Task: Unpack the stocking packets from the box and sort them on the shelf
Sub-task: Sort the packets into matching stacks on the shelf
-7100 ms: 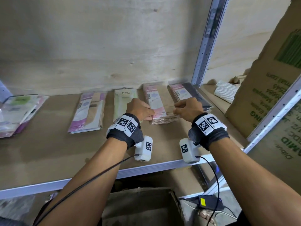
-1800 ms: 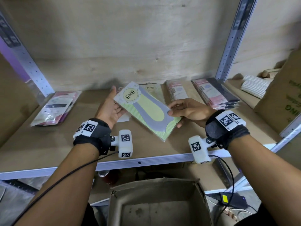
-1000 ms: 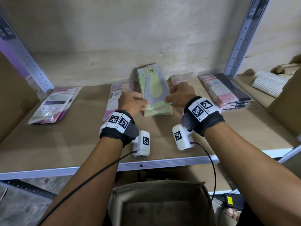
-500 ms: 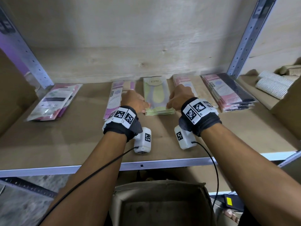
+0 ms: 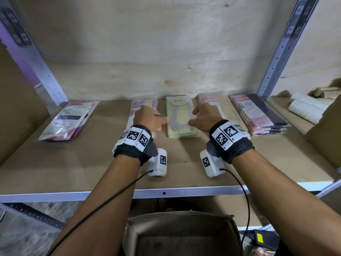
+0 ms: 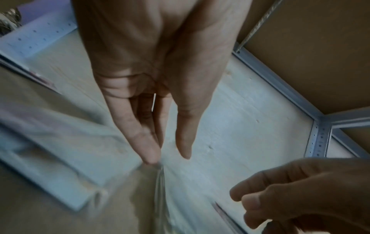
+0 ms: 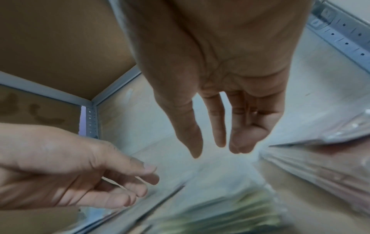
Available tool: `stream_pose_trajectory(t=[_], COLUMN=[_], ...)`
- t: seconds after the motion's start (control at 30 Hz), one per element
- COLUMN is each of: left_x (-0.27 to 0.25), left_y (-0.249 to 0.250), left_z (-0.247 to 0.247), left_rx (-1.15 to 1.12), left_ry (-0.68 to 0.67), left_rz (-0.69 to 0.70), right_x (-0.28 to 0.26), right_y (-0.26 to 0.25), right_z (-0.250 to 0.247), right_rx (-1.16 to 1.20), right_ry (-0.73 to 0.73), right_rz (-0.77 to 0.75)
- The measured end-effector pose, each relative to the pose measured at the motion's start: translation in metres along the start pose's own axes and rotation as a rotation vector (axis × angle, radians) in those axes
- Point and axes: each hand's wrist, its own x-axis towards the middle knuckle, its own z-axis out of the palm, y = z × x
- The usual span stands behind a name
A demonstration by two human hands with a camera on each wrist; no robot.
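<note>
A stack of green "ENE" stocking packets (image 5: 181,117) lies flat at the back middle of the shelf (image 5: 92,163), blurred in the right wrist view (image 7: 230,213). My left hand (image 5: 149,119) hovers at its left edge, fingers straight and holding nothing (image 6: 170,156). My right hand (image 5: 204,117) hovers at the right edge, fingers relaxed and empty (image 7: 216,150). Whether either hand touches the stack I cannot tell. The open cardboard box (image 5: 181,235) stands below the shelf's front edge; the little of its inside that shows holds no packets.
Other packet piles lie along the back: a purple-pink one (image 5: 136,108) under my left hand, a pink one (image 5: 208,98) behind my right, a pink and dark pile (image 5: 258,115), and one far left (image 5: 68,121). Striped rolls (image 5: 304,108) and a carton (image 5: 324,126) sit right of the metal upright (image 5: 280,48).
Both hands, which pressed the sides of the green stack half a second ago, have opened and drawn slightly apart. The green packet held earlier now lies on the stack.
</note>
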Motion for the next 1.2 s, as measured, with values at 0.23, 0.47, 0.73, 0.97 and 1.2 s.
stream_pose_trajectory(t=[0.23, 0.47, 0.73, 0.97, 1.2], left_x=[-0.011, -0.017, -0.012, -0.005, -0.008], left_y=[-0.019, -0.071, -0.133, -0.154, -0.154], left_z=[-0.077, -0.171, -0.246, -0.245, -0.240], left_rx=[-0.020, 0.111, 0.127, 0.197, 0.383], left_ry=[0.204, 0.405, 0.508, 0.374, 0.353], left_rz=[0.048, -0.055, -0.260, -0.248, -0.249], right_x=[-0.014, -0.017, -0.007, 0.007, 0.011], right_y=[-0.041, -0.120, -0.212, -0.256, -0.254], right_z=[0.019, 0.075, 0.147, 0.194, 0.208], right_rx=[0.366, 0.403, 0.504, 0.568, 0.533], right_ry=[-0.219, -0.412, -0.557, -0.538, -0.487], right_rz=[-0.172, -0.237, -0.230, -0.108, -0.085])
